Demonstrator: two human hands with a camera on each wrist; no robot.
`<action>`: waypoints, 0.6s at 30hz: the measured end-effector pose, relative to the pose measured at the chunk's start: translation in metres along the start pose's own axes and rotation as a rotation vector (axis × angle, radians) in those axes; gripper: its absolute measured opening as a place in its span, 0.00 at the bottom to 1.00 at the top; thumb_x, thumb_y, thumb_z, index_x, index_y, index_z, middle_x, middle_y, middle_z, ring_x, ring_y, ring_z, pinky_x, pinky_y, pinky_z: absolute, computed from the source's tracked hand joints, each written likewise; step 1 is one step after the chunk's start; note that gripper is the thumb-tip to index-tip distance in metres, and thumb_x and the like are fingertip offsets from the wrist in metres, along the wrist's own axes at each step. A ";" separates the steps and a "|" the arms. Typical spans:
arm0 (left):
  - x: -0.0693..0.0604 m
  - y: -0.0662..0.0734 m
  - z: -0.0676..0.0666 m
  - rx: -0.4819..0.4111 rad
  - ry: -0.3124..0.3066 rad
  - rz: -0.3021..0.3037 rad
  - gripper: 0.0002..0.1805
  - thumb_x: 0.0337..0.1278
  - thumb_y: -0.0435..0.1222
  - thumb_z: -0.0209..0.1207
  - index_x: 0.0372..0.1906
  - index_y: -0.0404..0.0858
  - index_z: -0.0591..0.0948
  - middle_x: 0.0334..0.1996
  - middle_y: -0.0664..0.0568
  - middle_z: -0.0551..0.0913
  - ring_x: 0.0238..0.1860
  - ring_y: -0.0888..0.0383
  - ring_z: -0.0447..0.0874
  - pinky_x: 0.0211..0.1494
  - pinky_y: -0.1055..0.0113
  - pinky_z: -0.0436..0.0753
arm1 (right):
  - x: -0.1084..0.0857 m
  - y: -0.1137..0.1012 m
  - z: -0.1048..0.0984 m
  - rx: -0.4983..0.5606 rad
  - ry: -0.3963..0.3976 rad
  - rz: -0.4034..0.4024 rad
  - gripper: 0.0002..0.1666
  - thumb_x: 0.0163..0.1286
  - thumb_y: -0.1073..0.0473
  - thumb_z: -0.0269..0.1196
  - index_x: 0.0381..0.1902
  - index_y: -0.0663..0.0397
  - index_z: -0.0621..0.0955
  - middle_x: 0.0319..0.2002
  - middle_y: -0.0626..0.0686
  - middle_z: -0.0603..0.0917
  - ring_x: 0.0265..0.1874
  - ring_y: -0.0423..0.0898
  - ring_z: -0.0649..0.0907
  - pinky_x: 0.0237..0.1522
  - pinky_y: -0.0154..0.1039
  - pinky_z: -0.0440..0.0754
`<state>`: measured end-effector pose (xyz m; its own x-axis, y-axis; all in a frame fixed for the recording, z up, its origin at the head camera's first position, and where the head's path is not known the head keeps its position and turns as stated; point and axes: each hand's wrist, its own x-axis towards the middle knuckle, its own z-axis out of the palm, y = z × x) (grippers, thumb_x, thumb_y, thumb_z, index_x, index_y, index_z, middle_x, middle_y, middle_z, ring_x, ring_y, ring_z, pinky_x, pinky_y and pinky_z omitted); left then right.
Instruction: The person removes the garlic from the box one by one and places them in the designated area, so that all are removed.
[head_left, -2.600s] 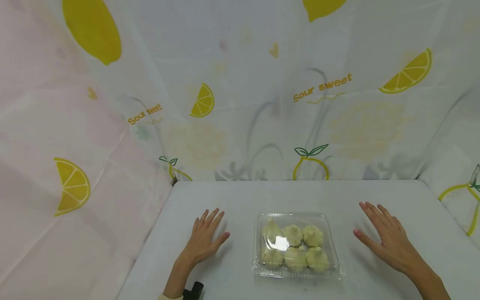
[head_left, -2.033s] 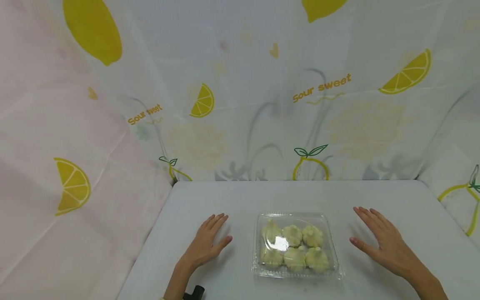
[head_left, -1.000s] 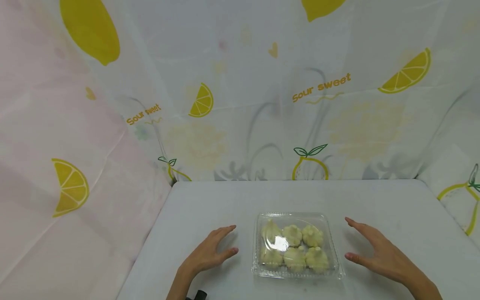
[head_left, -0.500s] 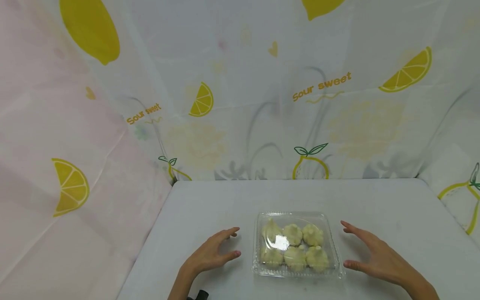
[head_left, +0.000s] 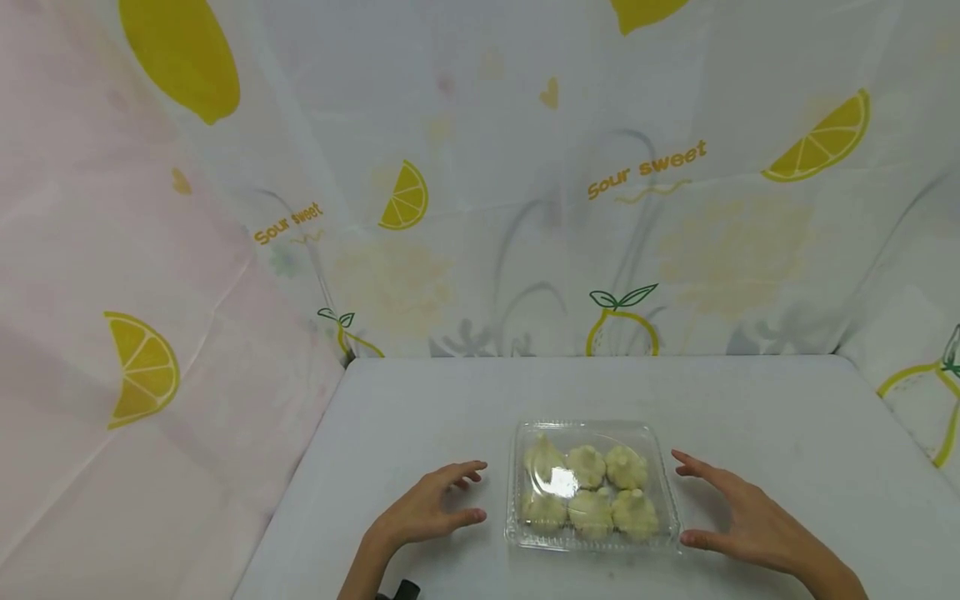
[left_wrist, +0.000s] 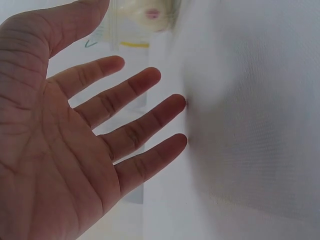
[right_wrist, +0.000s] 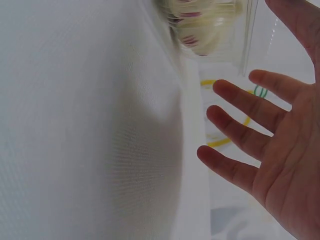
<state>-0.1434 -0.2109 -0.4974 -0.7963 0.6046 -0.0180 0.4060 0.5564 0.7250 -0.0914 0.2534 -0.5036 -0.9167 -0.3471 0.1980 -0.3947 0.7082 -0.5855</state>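
Observation:
A clear plastic box (head_left: pixel 592 546) with a closed lid lies on the white table, several pale garlic bulbs (head_left: pixel 587 467) inside in two rows. My left hand (head_left: pixel 423 508) is just left of it, fingers spread and relaxed, holding nothing. On the other side my right hand (head_left: pixel 750 521) is very near the box's right edge; whether the thumb touches it I cannot tell. The left wrist view shows my left palm (left_wrist: pixel 65 150) with straight fingers and part of a bulb (left_wrist: pixel 147 12) beyond. In the right wrist view my right hand (right_wrist: pixel 280 130) has its fingers apart, below the box (right_wrist: pixel 245 40).
The white table (head_left: pixel 450 392) reaches back to a hanging cloth (head_left: pixel 480 150) printed with lemons and words. More cloth (head_left: pixel 75 250) hangs at the left side. A small black object (head_left: pixel 407 590) shows beside my left wrist.
Both hands have moved inward toward the box and a little nearer the front edge, their fingers more bent than before. The box has stayed in its place.

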 end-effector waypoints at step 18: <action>0.004 0.005 0.008 -0.091 -0.052 0.059 0.30 0.58 0.49 0.68 0.61 0.42 0.74 0.45 0.52 0.81 0.47 0.57 0.82 0.49 0.60 0.80 | 0.001 -0.001 0.004 0.045 0.002 -0.054 0.52 0.51 0.46 0.78 0.72 0.50 0.68 0.51 0.36 0.81 0.49 0.41 0.81 0.41 0.42 0.82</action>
<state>-0.1413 -0.2008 -0.4995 -0.7467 0.6652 -0.0076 0.4074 0.4662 0.7853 -0.0919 0.2492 -0.5057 -0.8942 -0.3831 0.2315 -0.4403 0.6601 -0.6086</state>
